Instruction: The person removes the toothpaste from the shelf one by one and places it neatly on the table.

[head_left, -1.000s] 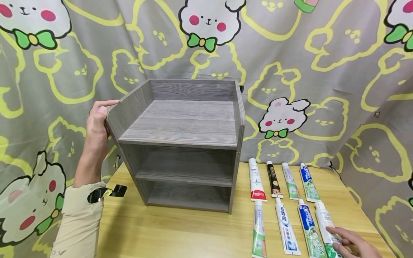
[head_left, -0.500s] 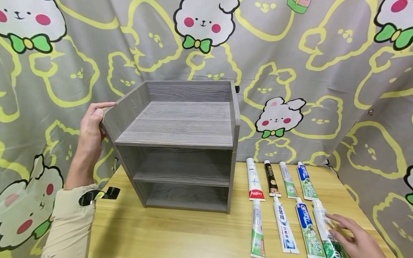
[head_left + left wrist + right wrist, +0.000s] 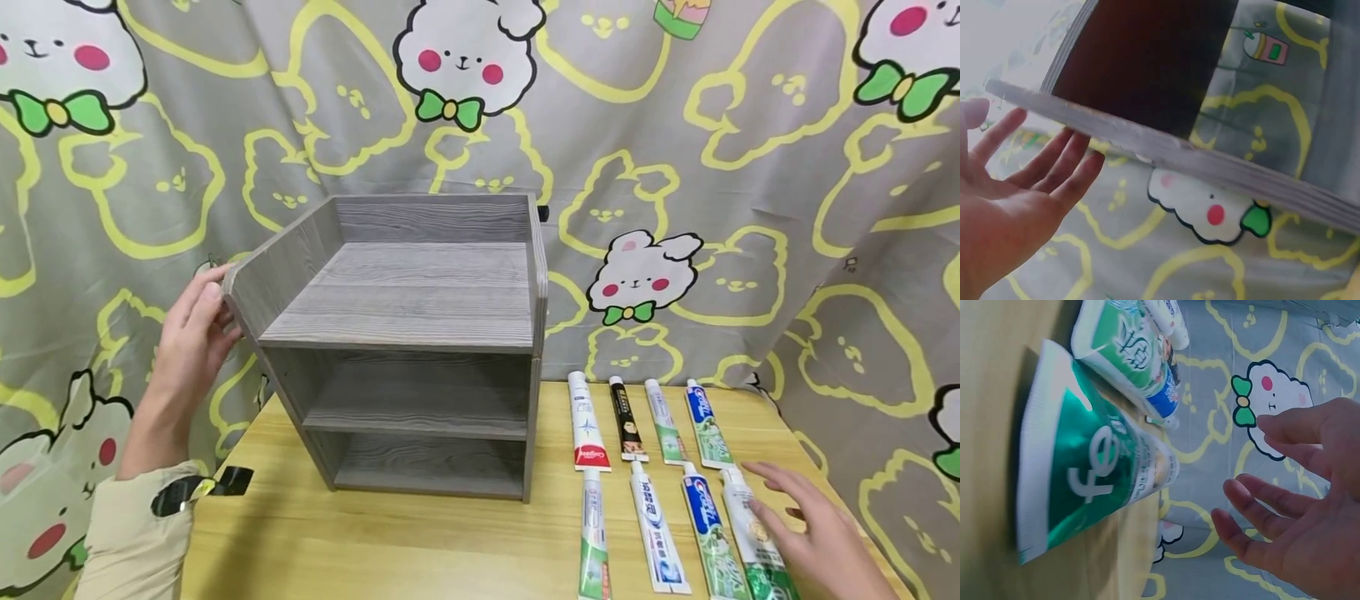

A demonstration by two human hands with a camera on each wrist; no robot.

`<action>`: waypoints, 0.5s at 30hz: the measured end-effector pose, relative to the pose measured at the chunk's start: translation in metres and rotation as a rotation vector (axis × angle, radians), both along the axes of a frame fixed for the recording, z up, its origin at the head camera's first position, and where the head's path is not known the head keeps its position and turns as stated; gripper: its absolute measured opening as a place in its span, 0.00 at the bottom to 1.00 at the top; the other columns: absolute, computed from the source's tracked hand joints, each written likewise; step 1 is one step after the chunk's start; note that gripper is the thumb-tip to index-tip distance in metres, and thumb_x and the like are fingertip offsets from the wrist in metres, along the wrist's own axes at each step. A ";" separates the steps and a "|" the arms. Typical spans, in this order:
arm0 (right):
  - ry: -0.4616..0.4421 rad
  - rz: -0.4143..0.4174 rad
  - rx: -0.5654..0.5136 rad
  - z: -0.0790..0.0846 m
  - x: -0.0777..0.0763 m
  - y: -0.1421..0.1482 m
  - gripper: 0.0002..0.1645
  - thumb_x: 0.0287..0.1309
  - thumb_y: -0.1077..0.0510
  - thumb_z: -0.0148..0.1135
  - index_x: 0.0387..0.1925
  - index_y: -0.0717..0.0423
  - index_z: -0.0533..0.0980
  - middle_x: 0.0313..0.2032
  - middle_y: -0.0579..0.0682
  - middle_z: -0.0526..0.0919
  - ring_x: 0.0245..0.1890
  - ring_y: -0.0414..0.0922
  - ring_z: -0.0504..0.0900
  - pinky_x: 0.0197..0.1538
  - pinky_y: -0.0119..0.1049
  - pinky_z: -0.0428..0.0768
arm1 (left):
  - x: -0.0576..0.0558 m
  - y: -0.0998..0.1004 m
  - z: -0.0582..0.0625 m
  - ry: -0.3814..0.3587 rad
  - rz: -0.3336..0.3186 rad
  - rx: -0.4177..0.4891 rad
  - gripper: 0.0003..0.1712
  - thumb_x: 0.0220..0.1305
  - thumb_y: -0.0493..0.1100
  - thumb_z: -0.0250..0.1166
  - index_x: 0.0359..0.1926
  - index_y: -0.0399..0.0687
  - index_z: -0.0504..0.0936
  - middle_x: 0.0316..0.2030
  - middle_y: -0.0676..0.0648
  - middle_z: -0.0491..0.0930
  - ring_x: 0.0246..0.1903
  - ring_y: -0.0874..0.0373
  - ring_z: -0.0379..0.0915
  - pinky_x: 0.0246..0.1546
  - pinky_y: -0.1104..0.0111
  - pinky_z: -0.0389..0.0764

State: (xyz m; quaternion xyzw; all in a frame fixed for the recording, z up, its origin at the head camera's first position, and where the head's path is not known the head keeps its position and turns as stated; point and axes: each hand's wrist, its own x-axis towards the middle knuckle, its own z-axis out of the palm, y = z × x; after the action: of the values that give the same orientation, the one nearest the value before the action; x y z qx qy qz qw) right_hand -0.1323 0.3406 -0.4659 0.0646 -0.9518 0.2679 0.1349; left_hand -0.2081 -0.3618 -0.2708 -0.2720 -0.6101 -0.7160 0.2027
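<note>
A grey wood-grain shelf unit (image 3: pixel 397 292) with an open top and two lower compartments stands on the table. At its upper left side panel is my left hand (image 3: pixel 187 342), fingertips right at the panel's edge. The left wrist view shows those fingers (image 3: pixel 1054 162) extended and loosely spread beside the panel. My right hand (image 3: pixel 813 525) hovers close over a white-and-green toothpaste tube (image 3: pixel 757 542) at the right end of the front row. In the right wrist view its fingers (image 3: pixel 1272 519) are spread apart from that tube, with nothing between them.
Several toothpaste tubes lie in two rows right of the shelf, among them a red-ended white tube (image 3: pixel 588 425), a black tube (image 3: pixel 627 421) and a blue-and-green tube (image 3: pixel 712 533). A patterned curtain (image 3: pixel 465 158) hangs behind the wooden table (image 3: pixel 390 550).
My left hand has loosened from its grip on the panel and slid down and left. My right hand has lifted off the white-and-green tube, fingers opening. The view has shifted slightly.
</note>
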 end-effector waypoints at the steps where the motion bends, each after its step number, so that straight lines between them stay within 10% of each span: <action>1: 0.046 0.002 0.011 0.001 -0.001 -0.001 0.27 0.66 0.58 0.69 0.62 0.64 0.75 0.58 0.70 0.75 0.52 0.70 0.76 0.39 0.66 0.80 | 0.001 -0.003 -0.005 0.004 -0.039 0.005 0.22 0.82 0.38 0.43 0.69 0.32 0.68 0.52 0.43 0.81 0.50 0.56 0.80 0.47 0.72 0.81; 6: 0.139 -0.003 0.018 0.005 -0.005 -0.005 0.31 0.63 0.59 0.71 0.65 0.60 0.74 0.61 0.70 0.74 0.56 0.72 0.72 0.49 0.70 0.73 | 0.010 -0.017 -0.032 0.000 -0.042 -0.092 0.22 0.83 0.37 0.38 0.68 0.33 0.69 0.58 0.44 0.81 0.59 0.57 0.78 0.57 0.71 0.76; 15: 0.153 -0.006 0.010 -0.002 -0.018 -0.006 0.46 0.67 0.52 0.67 0.80 0.51 0.57 0.66 0.75 0.67 0.61 0.77 0.65 0.56 0.78 0.60 | 0.034 -0.042 -0.097 -0.082 0.289 -0.452 0.25 0.84 0.39 0.40 0.71 0.30 0.69 0.62 0.61 0.77 0.61 0.70 0.72 0.59 0.79 0.69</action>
State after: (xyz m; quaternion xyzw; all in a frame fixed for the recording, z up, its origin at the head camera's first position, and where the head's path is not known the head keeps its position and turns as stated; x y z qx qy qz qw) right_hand -0.1506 0.3345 -0.4679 0.0829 -0.9401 0.2571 0.2078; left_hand -0.1739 -0.4035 -0.3677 -0.1912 -0.7946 -0.5357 0.2124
